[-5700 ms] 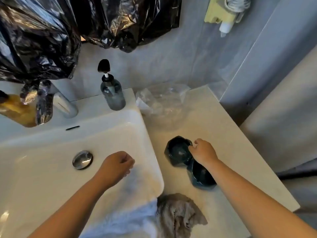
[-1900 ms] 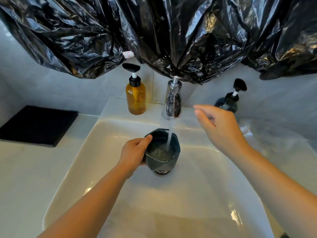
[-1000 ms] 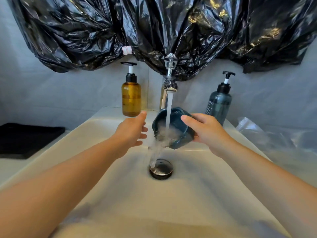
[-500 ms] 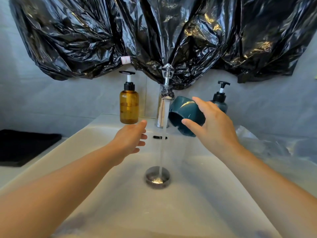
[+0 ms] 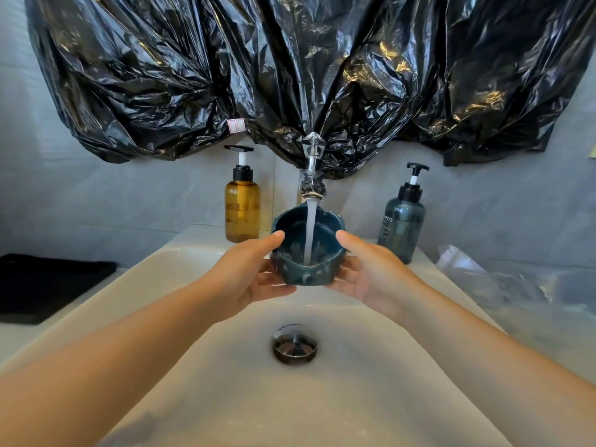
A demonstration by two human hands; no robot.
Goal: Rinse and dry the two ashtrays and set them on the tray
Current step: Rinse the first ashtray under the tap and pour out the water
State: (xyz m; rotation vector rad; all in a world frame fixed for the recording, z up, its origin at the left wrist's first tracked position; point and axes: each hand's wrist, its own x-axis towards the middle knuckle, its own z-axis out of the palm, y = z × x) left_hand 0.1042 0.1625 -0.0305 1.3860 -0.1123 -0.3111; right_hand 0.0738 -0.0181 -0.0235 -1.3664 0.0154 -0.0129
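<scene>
- Two bare forearms are reaching forward over the white sink (image 5: 371,375), and the drain (image 5: 295,345) is sitting below and nearer than both grips.
- The left grip (image 5: 245,272) is cupping the left side of the ashtray (image 5: 303,274), its thumb lying on the rim and its fingers curling underneath.
- The right grip (image 5: 371,275) is cupping the right side in the same way, thumb at the rim and fingers curling under the base.
- The dark teal ashtray is being held upright between the two grips, above the basin and clear of it.
- A stream of water (image 5: 311,227) is falling into the ashtray from the faucet (image 5: 311,188) just beyond and above the grips.
- An amber pump bottle (image 5: 242,211) is standing beyond the left grip, and a grey pump bottle (image 5: 401,227) beyond the right grip.
- A flat black tray (image 5: 42,285) is lying on the bench well to the left of the left grip.
- Crumpled clear plastic (image 5: 500,279) is lying to the right of the right grip.
- Black plastic sheeting (image 5: 290,75) is hanging on the wall, farthest back.
</scene>
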